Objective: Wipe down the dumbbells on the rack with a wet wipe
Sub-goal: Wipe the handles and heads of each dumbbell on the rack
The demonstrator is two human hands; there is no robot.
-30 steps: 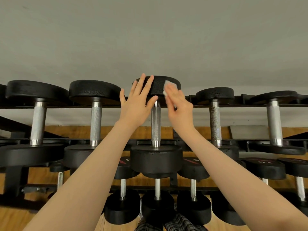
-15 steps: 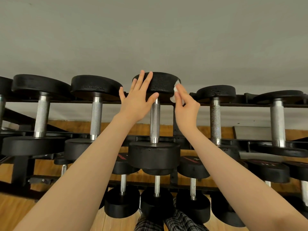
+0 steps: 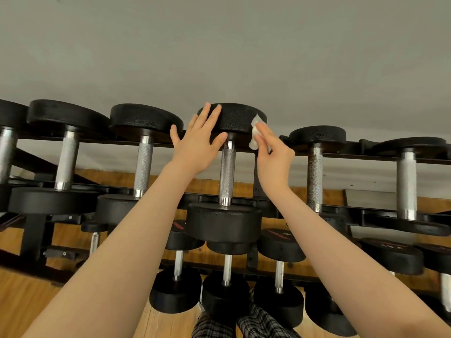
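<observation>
A black dumbbell (image 3: 225,167) with a knurled steel handle lies on the top tier of the rack (image 3: 341,154), straight ahead. My left hand (image 3: 199,140) rests flat with spread, straight fingers on the left side of its far head (image 3: 234,118). My right hand (image 3: 272,154) pinches a crumpled white wet wipe (image 3: 255,132) and presses it against the right edge of that same head. The near head (image 3: 224,222) sits untouched between my forearms.
More black dumbbells fill the top tier on both sides (image 3: 144,152) (image 3: 316,167). A lower tier holds smaller ones (image 3: 227,272). Behind the rack is a grey wall, below it a wooden floor (image 3: 22,301). Plaid trouser legs (image 3: 244,323) show at the bottom.
My right hand has slid the wipe from the front of the far head round to its right edge and slightly down. My left hand stays on the head.
</observation>
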